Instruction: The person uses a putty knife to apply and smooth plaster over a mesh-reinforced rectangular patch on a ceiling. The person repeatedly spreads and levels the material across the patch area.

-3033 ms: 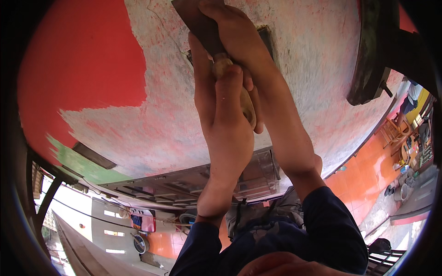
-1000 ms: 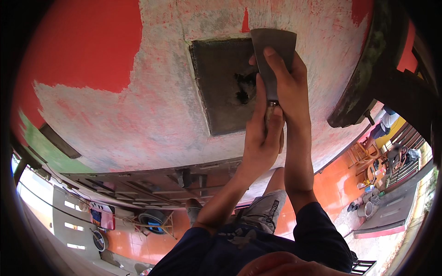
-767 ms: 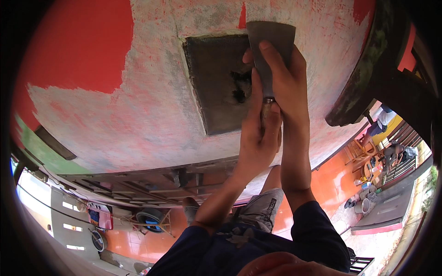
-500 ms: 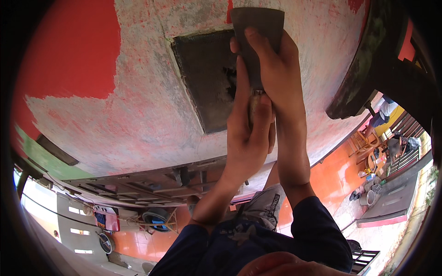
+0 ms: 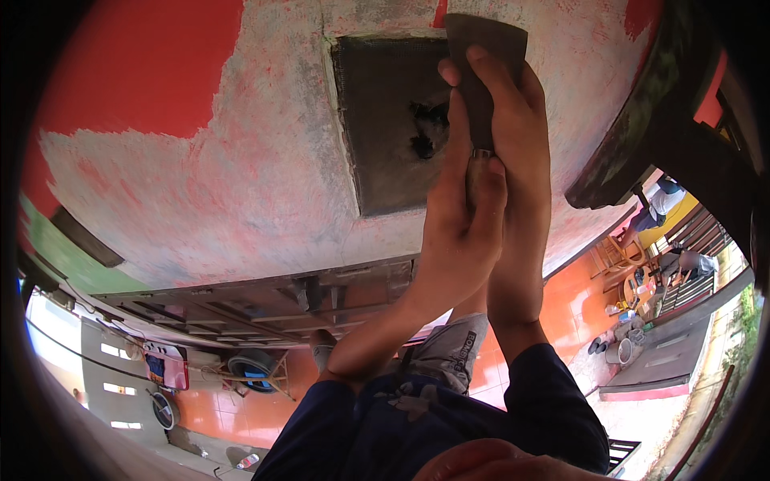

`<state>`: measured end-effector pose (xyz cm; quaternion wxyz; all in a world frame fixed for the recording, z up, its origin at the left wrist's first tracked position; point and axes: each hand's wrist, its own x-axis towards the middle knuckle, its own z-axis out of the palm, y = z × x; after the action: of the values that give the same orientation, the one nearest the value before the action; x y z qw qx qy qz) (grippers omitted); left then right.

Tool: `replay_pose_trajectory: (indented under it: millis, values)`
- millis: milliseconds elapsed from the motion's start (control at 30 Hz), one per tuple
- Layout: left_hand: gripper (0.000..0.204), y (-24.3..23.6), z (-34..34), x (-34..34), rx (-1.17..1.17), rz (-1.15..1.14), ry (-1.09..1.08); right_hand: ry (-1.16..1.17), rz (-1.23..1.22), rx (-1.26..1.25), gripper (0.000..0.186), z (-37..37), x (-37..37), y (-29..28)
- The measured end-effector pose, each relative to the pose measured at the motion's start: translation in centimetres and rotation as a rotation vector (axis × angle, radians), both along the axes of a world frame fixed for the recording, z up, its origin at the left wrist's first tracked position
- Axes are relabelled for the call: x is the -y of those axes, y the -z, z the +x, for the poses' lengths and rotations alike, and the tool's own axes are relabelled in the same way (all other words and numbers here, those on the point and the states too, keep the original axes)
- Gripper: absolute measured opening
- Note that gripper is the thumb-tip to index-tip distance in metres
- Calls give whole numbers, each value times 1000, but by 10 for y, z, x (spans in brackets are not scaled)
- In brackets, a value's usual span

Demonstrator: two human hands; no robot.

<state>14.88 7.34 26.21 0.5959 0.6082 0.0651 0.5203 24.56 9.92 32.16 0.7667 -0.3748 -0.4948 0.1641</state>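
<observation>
A wide metal scraper blade [image 5: 499, 36] stands upright against the wall, along the right side of a dark square recessed patch [image 5: 381, 172] with a meshed edge and a jagged black hole. My left hand [image 5: 465, 232] is closed round the scraper's handle [image 5: 483, 167]. Just above and to the right of it, my right hand [image 5: 521, 160] grips the blade, fingertips lying on the metal. Scraped, mottled white plaster [image 5: 200, 224] with pink traces surrounds the patch, beside solid red paint [image 5: 144, 64].
A dark beam [image 5: 682, 96] juts at upper right; a dark frame [image 5: 208, 305] runs below the patch. Two people [image 5: 662, 200] [image 5: 690, 264] are at far right near a chair [image 5: 618, 260] and buckets [image 5: 622, 345]. A tub [image 5: 253, 369] stands lower left on orange tiles.
Since three seconds ago my hands and scraper have shifted right, uncovering the patch, and the blade has turned more upright. In the last half second the whole view has shifted slightly, hands included.
</observation>
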Motion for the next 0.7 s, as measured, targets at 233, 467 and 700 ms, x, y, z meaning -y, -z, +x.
replay_pose_trajectory:
  millis: [233,467,700]
  values:
    - [65,18,-1,-11,63,82,118,29,52,15,23,-3,5,-1]
    - [71,184,-58,2,-390,196,30,114,-211,-101,32,-31,45,189]
    - [53,331,-132,54,-780,-194,127,21,-836,-236,24,-58,114,348]
